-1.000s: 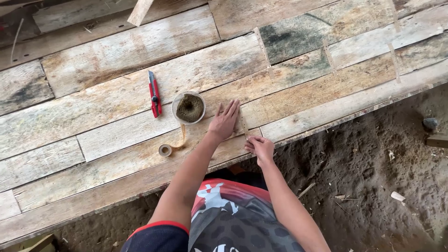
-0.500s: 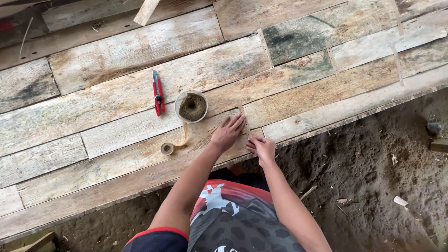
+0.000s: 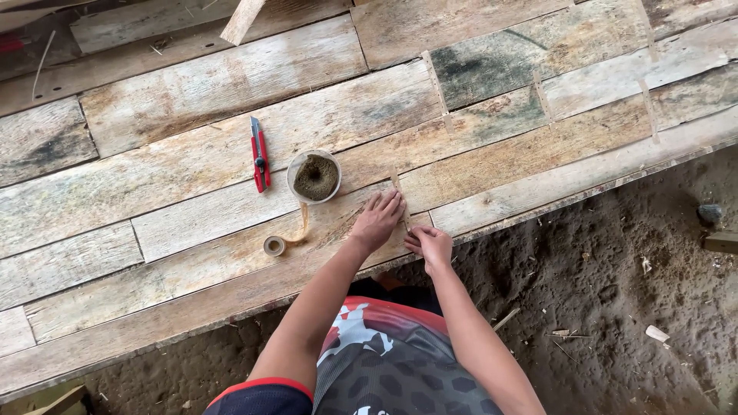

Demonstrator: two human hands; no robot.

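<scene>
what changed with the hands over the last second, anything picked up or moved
The left hand slid a little down the strip over the plank joint toward the right hand, which stayed pinching its lower end. Nothing was picked up or released. The red cutter, tub and tape roll stayed put.

I see no labels, signs or screens here. The only package-like thing is the small round container (image 3: 314, 176) of clear plastic, open on top and filled with something brownish-green, standing on the desk (image 3: 192, 100) just far and left of my left hand (image 3: 377, 219).
</scene>
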